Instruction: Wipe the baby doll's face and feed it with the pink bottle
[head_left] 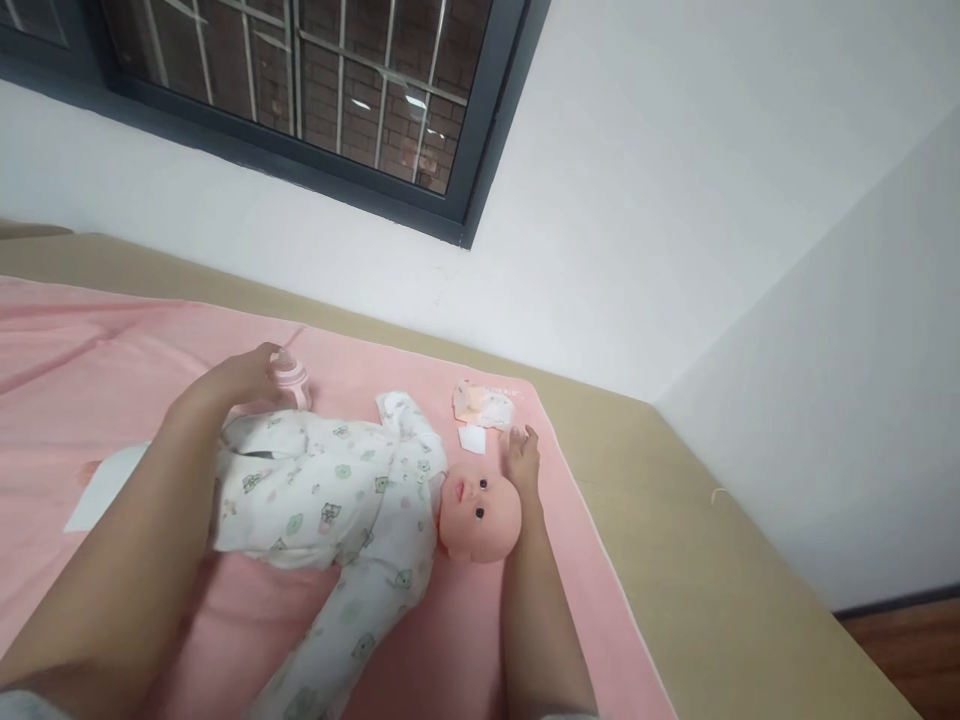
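Observation:
A baby doll [480, 515] in a white printed sleepsuit [330, 490] lies on a pink mat [420, 640], head toward the right. My left hand [240, 380] reaches over the doll's body and closes around a small pink baby bottle [291, 378] standing beyond it. My right hand [523, 462] rests just past the doll's head with its fingers stretched out, holding nothing. It lies close to a wipes packet [484, 405] and a small white wipe [472, 438].
The mat covers a tan bed or table [675, 520] that runs to a white wall, with a dark-framed window [465, 170] above. A white sheet or cloth [105, 485] lies at the left under my arm. Wooden floor [915, 650] shows at the lower right.

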